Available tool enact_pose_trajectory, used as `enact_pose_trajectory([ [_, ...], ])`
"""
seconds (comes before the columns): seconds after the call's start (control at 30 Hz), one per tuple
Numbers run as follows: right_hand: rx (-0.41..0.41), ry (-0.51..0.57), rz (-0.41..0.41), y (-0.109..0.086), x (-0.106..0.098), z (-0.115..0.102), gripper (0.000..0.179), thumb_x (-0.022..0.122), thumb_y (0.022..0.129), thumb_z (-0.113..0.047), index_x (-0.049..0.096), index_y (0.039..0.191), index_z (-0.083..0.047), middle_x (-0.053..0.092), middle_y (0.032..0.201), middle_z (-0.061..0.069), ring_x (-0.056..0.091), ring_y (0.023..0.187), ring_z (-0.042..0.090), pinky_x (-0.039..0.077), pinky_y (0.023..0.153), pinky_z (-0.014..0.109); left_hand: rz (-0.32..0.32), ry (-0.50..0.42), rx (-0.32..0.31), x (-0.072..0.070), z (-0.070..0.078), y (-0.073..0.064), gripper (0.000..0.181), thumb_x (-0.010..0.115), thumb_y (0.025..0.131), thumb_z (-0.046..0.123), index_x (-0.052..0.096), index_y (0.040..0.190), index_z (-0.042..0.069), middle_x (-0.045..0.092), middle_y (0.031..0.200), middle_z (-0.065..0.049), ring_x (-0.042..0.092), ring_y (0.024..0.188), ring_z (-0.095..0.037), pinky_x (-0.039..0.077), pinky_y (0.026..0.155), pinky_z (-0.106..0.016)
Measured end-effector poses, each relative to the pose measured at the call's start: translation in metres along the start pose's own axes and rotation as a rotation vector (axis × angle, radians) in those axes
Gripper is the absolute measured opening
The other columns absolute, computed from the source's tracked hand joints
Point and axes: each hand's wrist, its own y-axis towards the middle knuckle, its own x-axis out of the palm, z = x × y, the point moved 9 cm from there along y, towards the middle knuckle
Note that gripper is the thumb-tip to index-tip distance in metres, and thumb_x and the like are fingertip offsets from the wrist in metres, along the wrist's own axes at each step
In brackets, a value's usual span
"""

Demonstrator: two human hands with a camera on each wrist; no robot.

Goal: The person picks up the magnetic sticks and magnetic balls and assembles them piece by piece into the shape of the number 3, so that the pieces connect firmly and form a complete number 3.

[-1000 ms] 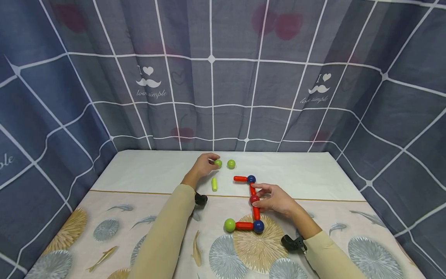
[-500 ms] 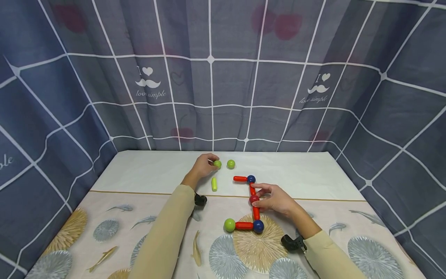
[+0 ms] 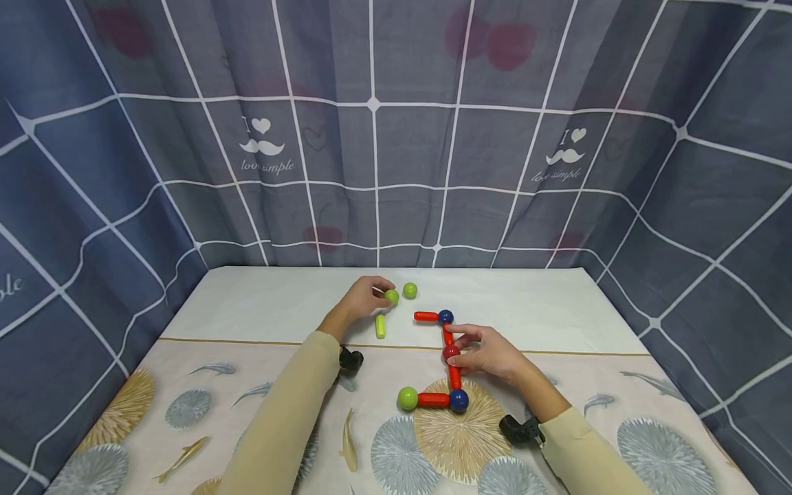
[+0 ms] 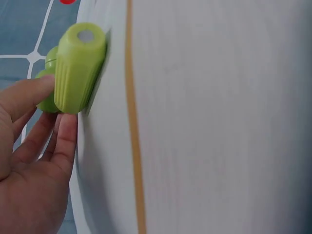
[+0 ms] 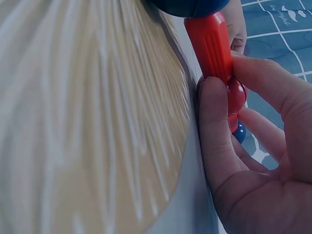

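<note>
In the head view my left hand pinches a lime-green ball between thumb and fingers, at the far side of the table. A second green ball lies just right of it. Nearer me is a lime-green ridged rod, which partly covers the held ball in the left wrist view. My right hand holds the red ball in the middle of a joined chain. Red rods link this ball to a far blue ball and a near blue ball; a green ball ends the near rod.
A far red rod points left from the chain with a free end. The table has a white cover behind and a patterned cloth in front. A checked curtain encloses the back and both sides.
My left hand has shifted slightly right and towards me, carrying the green ball with it. The right hand and the chain stay practically where they were.
</note>
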Motion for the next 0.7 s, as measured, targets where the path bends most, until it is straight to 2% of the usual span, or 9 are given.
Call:
enact_pose_trajectory([
  [0.13,0.0,0.011,-0.001,0.001,-0.001,0.001,0.074,0.086,0.08,-0.005,0.054,0.148,-0.006,0.06,0.113,0.019,0.067,0.079,0.02,0.063,0.071,0.034,-0.016,0.007,0.005,0.002,0.004,-0.003,0.032,0.078,0.089,0.006,0.072,0.12,0.008,0.071,0.119,-0.009,0.067,0.106,-0.023,0.055,0.091,-0.032],
  [0.3,-0.003,0.013,0.001,0.001,-0.001,0.001,0.074,0.086,0.08,-0.004,0.054,0.147,-0.006,0.06,0.113,0.019,0.067,0.079,0.02,0.063,0.07,0.034,-0.046,-0.012,0.003,0.005,0.007,-0.006,0.032,0.08,0.089,0.009,0.073,0.12,0.011,0.07,0.121,-0.008,0.067,0.107,-0.023,0.055,0.092,-0.033],
  [0.7,0.002,-0.001,0.002,0.002,-0.001,0.002,0.074,0.086,0.081,-0.006,0.054,0.148,-0.007,0.06,0.113,0.019,0.067,0.079,0.02,0.063,0.071,0.033,-0.131,-0.024,0.056,0.017,0.024,-0.013,0.032,0.08,0.087,0.005,0.073,0.118,0.007,0.07,0.118,-0.01,0.069,0.104,-0.023,0.056,0.094,-0.033],
])
